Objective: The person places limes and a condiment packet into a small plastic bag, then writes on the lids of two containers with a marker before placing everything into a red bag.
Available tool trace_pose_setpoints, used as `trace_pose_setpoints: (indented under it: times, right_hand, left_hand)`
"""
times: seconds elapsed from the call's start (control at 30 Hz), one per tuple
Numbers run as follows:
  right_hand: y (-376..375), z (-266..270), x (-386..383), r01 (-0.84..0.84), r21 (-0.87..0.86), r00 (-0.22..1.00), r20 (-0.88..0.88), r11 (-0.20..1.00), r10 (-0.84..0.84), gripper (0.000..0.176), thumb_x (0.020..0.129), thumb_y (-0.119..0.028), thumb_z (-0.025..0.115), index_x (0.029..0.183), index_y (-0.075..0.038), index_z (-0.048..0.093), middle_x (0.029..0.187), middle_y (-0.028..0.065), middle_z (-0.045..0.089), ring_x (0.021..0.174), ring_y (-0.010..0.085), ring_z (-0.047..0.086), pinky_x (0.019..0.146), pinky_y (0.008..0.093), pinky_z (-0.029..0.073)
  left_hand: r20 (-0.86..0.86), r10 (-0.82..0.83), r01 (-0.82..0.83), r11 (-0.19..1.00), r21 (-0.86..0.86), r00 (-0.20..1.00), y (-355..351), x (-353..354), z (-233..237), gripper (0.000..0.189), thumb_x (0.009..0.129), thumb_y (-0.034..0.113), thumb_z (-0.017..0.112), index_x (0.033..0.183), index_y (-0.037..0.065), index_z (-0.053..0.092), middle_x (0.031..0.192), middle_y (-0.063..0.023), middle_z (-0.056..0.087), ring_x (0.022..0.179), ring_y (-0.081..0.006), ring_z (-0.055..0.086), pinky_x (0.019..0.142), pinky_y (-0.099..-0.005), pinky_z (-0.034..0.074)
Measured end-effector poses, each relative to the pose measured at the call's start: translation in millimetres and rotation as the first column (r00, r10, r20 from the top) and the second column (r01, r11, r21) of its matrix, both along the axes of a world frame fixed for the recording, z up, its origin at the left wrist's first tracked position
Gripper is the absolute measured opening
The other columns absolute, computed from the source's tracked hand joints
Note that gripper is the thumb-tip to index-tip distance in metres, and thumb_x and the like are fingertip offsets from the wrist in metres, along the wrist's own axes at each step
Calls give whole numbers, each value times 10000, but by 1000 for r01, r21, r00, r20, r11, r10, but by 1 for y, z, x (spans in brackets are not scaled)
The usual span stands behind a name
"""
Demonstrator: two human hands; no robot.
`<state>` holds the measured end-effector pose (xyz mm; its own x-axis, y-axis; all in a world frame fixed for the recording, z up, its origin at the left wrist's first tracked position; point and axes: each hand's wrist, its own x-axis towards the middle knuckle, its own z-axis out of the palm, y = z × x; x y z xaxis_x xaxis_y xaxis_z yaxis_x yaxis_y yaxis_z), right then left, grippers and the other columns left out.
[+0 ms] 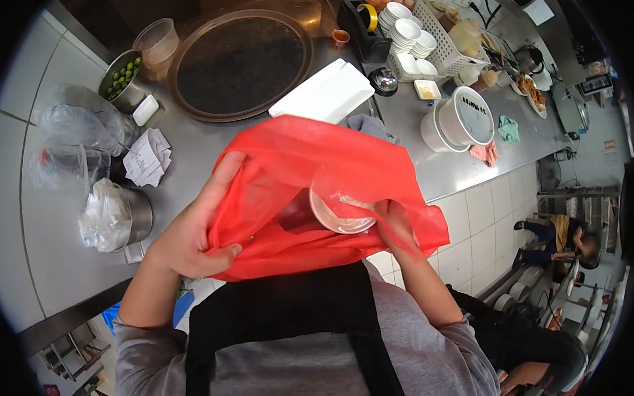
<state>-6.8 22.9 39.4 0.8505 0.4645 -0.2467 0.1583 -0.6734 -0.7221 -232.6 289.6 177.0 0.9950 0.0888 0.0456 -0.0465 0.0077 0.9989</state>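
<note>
A red bag point(319, 149) is spread open between my hands in front of my chest. My left hand point(208, 229) grips its left side, thumb over the near edge and fingers partly behind the red material. My right hand point(396, 225) is inside the bag's right side, partly seen through the thin material, with its fingers at a round clear plastic container point(341, 213). That container sits tilted within the bag's opening, its upper part covered by the red material. What is in the container is hard to make out.
Beyond the bag are a large round brown tray point(241, 66) and a white rectangular tray point(325, 90). White tubs point(470, 116) stand right, a metal pot with plastic point(136, 216) left. Two other people, one in black point(535, 349), are at the right.
</note>
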Motion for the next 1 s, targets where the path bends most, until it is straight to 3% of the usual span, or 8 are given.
trace_pose_setpoints:
  times: [0.03, 0.47, 0.6, 0.73, 0.8, 0.87, 0.93, 1.0]
  right_hand:
    - [-6, -8, -7, -19, 78, 993, 116, 997, 10, 496, 993, -382, 413, 1162, 51, 585, 1081, 261, 642, 1027, 341, 629, 884, 381, 469]
    - [-16, 4, -28, 65, 90, 972, -230, 994, -42, 480, 976, -374, 487, 1154, 57, 600, 1096, 267, 647, 1072, 362, 623, 892, 385, 466]
    - [13, 80, -4, -291, -205, 899, -394, 935, 193, 483, 1033, -346, 392, 1300, 39, 507, 1263, 149, 586, 1186, 271, 548, 980, 342, 430]
    - [-31, 163, 31, -552, -64, 821, -219, 831, 528, 406, 1008, -329, 489, 1119, 42, 609, 969, 91, 670, 870, 211, 655, 814, 336, 512]
    - [-68, 179, 80, -223, 460, 894, -255, 860, 368, 359, 996, -308, 526, 1027, 34, 632, 879, 76, 659, 718, 167, 633, 684, 300, 525]
    - [-91, 146, 153, 122, 599, 992, -90, 791, -85, 312, 995, -272, 532, 972, 25, 625, 876, 93, 652, 690, 163, 636, 620, 281, 529]
    - [-112, 66, 222, 398, 455, 877, 68, 797, -476, 324, 991, -297, 541, 944, 15, 612, 886, 106, 651, 668, 171, 636, 604, 291, 535]
    - [-114, 17, 233, 441, 381, 886, -39, 813, -462, 348, 983, -337, 550, 987, 8, 594, 884, 110, 639, 686, 181, 643, 593, 299, 535]
  left_hand:
    - [44, -54, 44, 979, 200, 998, 4, -4, -2, 1022, 650, -77, 557, 1533, -39, 42, 1577, -155, 206, 1458, -201, 200, 1134, -277, 156]
    - [5, -127, 113, 898, 426, 992, 11, -24, -13, 1028, 654, -35, 631, 1522, -50, 81, 1503, -200, 334, 1406, -258, 330, 1105, -298, 252]
    - [-24, -18, 26, 920, 390, 1000, 1, -22, -12, 1038, 652, -37, 639, 1526, -43, 79, 1475, -186, 378, 1359, -243, 385, 1088, -294, 281]
    - [-53, 132, -117, 968, 223, 990, -2, -19, -8, 1040, 652, -66, 637, 1532, -32, 85, 1478, -156, 374, 1343, -191, 378, 1086, -281, 279]
    - [-105, 162, -141, 973, 182, 981, -4, -19, -6, 1048, 645, -41, 638, 1530, -42, 77, 1510, -152, 322, 1376, -192, 330, 1110, -289, 239]
    - [-157, 188, -167, 976, 142, 969, -6, -20, -5, 1057, 639, -16, 638, 1528, -52, 68, 1541, -147, 271, 1409, -192, 281, 1133, -297, 199]
    - [-163, 212, -202, 977, 71, 964, -8, -21, -6, 1048, 646, -11, 666, 1523, -61, 95, 1537, -152, 278, 1406, -195, 288, 1136, -303, 197]
    - [-173, 227, -208, 970, 124, 958, -9, -21, -3, 1039, 651, -3, 681, 1518, -66, 114, 1536, -156, 283, 1406, -198, 290, 1138, -307, 198]
